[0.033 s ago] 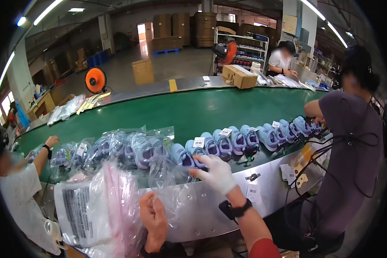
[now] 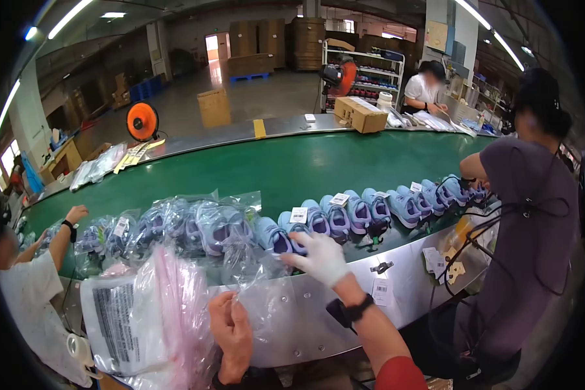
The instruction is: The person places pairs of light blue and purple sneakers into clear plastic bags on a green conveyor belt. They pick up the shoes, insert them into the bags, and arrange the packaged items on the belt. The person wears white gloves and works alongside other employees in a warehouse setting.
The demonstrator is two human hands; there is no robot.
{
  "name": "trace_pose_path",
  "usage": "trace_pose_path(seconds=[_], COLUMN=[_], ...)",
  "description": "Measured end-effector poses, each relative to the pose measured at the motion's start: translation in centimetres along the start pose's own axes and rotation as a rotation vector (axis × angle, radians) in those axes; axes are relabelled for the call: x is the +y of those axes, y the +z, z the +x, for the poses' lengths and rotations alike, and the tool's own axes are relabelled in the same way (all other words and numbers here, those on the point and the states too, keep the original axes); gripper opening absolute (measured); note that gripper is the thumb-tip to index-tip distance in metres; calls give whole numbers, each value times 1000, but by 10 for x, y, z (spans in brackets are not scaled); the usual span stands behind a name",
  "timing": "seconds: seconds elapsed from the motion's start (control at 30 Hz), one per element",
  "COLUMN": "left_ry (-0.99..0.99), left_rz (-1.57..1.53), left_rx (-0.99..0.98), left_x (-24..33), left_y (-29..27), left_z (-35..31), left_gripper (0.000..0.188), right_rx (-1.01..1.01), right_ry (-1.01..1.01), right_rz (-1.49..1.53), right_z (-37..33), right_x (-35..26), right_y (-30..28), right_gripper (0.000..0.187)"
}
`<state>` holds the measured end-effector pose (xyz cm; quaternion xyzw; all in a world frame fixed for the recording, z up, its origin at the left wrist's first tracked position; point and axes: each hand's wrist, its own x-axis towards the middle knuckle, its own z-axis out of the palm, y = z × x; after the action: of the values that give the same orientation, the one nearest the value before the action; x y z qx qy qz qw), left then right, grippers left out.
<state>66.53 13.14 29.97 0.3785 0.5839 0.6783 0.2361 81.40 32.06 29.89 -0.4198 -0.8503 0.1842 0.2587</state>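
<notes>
My left hand [image 2: 233,335] is closed, its thumb and fingers pinching the edge of a clear plastic bag [image 2: 257,302]. This bag stretches up toward the row of shoes. My right hand [image 2: 324,259], in a white glove, has its thumb and fingers apart over the front edge of the belt. Its fingertips are close to a pair of light blue sneakers [image 2: 274,235] with purple insides; whether they touch is unclear. A white tag [image 2: 298,215] lies on that pair. To its left sits a bagged pair of sneakers [image 2: 216,227].
More tagged sneakers [image 2: 357,213] line the green belt [image 2: 292,162] to the right. A stack of plastic bags [image 2: 120,325] lies at front left. Co-workers stand at left and right, one across the belt. A carton [image 2: 361,116] sits on the far ledge.
My right hand has shifted slightly left and down, closer to the bag's edge. My left hand stays pinched on the plastic bag.
</notes>
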Motion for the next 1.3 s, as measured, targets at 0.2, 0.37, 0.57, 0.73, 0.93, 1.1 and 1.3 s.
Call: trace_pose_path(seconds=[0.2,0.37,0.57,0.73,0.93,1.1,1.3], left_ry=[-45,-23,-68,90,-97,-146,167], left_rz=[42,3,-213,-89,-90,-249,145], left_rx=[75,17,131,216,112,2,-122], left_x=[12,12,18,63,34,38,35], left_y=[-12,3,5,2,8,33,25], left_z=[5,3,-1,-12,-4,12,18], left_gripper=[24,28,12,8,9,10,9], right_rx=[-594,-778,-231,-84,173,-23,-138], right_ry=[88,152,76,169,242,-180,35], right_rz=[-348,248,-389,-133,1222,2143,514], right_z=[39,54,32,36,-10,-125,-147], right_x=[0,43,23,34,31,18,-20], right_y=[51,21,93,52,-49,-89,-66], right_gripper=[76,68,49,56,50,35,28])
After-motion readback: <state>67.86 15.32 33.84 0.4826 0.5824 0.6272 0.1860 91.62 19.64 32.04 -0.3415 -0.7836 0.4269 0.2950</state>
